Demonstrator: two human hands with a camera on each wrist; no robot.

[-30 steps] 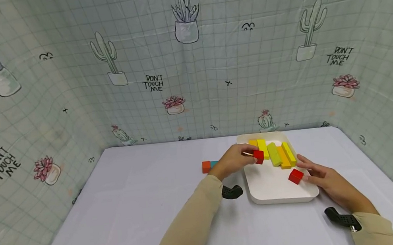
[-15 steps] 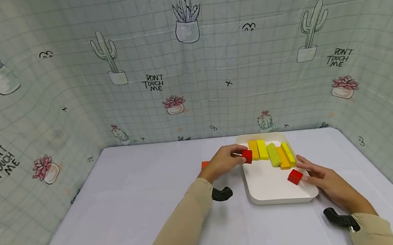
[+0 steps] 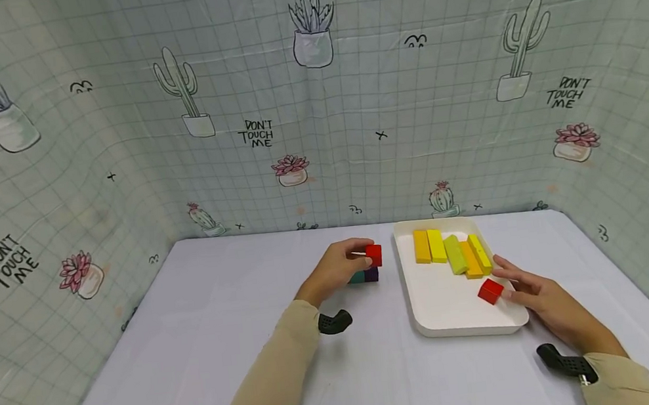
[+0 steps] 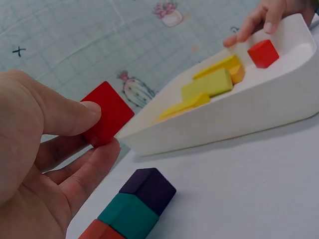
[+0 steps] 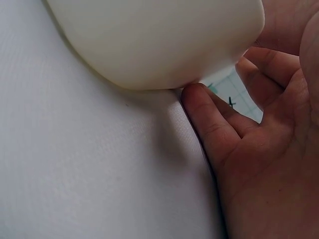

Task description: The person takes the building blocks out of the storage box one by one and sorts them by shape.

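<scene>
My left hand (image 3: 336, 268) pinches a red cube (image 3: 374, 255) between thumb and fingers. In the left wrist view this cube (image 4: 110, 113) is raised above a short row of blocks on the table. A dark purple block (image 4: 148, 190) and a teal block (image 4: 128, 215) show there, with part of an orange-red block (image 4: 101, 231) behind them. At the right side of the white tray (image 3: 449, 316), my right hand (image 3: 542, 298) grips the rim. Another red cube (image 3: 491, 291) lies in the tray near its thumb. In the right wrist view, fingers (image 5: 207, 114) touch the tray's outer wall.
Toward the tray's far end lie several long blocks: an orange block (image 3: 421, 246), a yellow block (image 3: 436, 245), a yellow-green block (image 3: 455, 255) and others. The white table (image 3: 197, 348) meets a cactus-print cloth (image 3: 373, 105) at the back and sides.
My left hand has carried the red cube leftward, from over the tray to above the row of blocks on the table. My right hand has stayed at the tray's rim.
</scene>
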